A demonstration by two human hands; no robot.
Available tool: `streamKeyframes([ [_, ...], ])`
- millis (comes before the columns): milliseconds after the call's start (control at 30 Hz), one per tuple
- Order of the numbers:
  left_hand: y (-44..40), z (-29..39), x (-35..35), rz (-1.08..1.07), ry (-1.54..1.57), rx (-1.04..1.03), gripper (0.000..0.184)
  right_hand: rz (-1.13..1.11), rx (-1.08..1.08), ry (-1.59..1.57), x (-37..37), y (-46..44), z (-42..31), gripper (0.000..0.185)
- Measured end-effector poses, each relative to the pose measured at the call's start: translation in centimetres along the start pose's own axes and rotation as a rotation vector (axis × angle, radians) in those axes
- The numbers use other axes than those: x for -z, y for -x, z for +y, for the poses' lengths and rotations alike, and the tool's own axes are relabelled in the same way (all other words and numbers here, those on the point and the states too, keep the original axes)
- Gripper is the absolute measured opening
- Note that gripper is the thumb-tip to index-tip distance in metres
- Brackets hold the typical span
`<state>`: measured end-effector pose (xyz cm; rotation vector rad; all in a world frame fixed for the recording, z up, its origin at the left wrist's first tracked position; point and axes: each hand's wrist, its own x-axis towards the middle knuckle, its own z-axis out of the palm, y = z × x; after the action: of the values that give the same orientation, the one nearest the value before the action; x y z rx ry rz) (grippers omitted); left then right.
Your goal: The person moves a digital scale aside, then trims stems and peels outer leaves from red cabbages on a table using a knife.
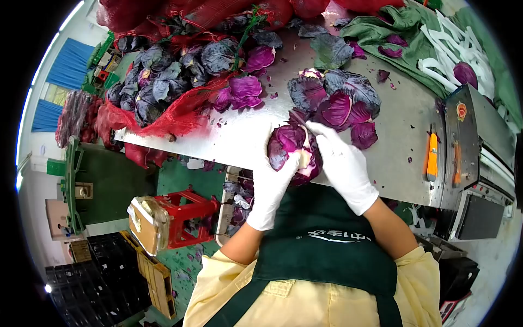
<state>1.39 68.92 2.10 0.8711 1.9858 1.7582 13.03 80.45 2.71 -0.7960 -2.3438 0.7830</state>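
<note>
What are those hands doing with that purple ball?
A person in white gloves has a purple cabbage over the edge of a metal table. The left hand holds it, and the right hand is at its other side. A pile of loose leaves lies just beyond. More cabbages sit in an open red net to the left, and an orange-handled tool rests on the right.

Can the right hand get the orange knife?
Probably yes. The orange knife lies on the table off to the right hand's side, with nothing big between them. It would likely need to leave the cabbage first.
</note>
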Motion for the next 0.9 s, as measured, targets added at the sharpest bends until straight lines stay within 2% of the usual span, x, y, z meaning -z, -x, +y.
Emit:
streamKeyframes([
  [100, 0.3, -0.3, -0.9, 0.056, -0.015, -0.062, 0.075, -0.112, -0.037, 0.09, 1.2, 0.8, -1.1, 0.04],
  [133, 0.4, -1.0, -1.0, 0.078, -0.031, -0.068, 0.075, -0.113, -0.044, 0.09, 0.9, 0.9, -1.1, 0.04],
  [200, 0.6, -0.9, -1.0, 0.09, -0.06, -0.071, 0.076, 0.044, 0.056, 0.144, 0.2, 1.0, -1.0, 0.042],
  [300, 0.6, -1.1, -1.3, 0.117, -0.042, -0.075, 0.077, 0.086, 0.092, 0.171, 0.1, 1.0, -1.0, 0.044],
  [433, 0.7, -1.7, -1.5, 0.144, -0.044, -0.08, 0.077, -0.012, 0.055, 0.289, 0.5, 0.7, -0.7, 0.039],
  [500, 0.8, -1.5, -1.1, 0.117, -0.088, -0.108, 0.077, 0.008, -0.02, 0.134, 0.7, -1.2, 1.6, 0.034],
  [533, 0.9, -1.4, -0.9, 0.093, -0.13, -0.138, 0.078, -0.028, -0.167, -0.003, 1.3, -2.4, 2.9, 0.035],
  [567, 1.1, -1.6, -0.5, 0.093, -0.13, -0.138, 0.078, -0.091, -0.271, 0.028, 1.3, -2.6, 2.8, 0.037],
  [633, 0.8, -2.0, 0.2, -0.044, -0.137, -0.234, 0.078, -0.211, -0.33, 0.133, 0.3, -4.4, 6.6, 0.038],
  [667, 0.9, -1.7, 0.2, -0.045, -0.132, -0.233, 0.077, -0.211, -0.33, 0.133, 0.1, -4.5, 7.5, 0.038],
  [700, 0.7, -2.6, 2.0, -0.103, 0.145, 0.0, 0.077, -0.224, -0.357, 0.144, 0.0, -4.8, 8.2, 0.039],
  [767, 0.8, -4.2, 3.4, -0.099, 0.259, 0.066, 0.075, -0.255, -0.438, 0.143, -0.4, -5.2, 9.3, 0.04],
  [800, 0.6, -4.3, 4.9, -0.038, 0.413, 0.169, 0.073, -0.176, -0.357, 0.169, -0.3, -5.7, 10.4, 0.039],
  [833, 0.5, -4.6, 5.6, -0.042, 0.465, 0.157, 0.071, -0.109, -0.284, 0.195, -0.2, -5.6, 11.5, 0.038],
  [900, -0.4, -3.6, 7.4, -0.088, 0.458, 0.321, 0.07, 0.015, -0.373, 0.017, 1.5, -6.0, 9.8, 0.041],
])
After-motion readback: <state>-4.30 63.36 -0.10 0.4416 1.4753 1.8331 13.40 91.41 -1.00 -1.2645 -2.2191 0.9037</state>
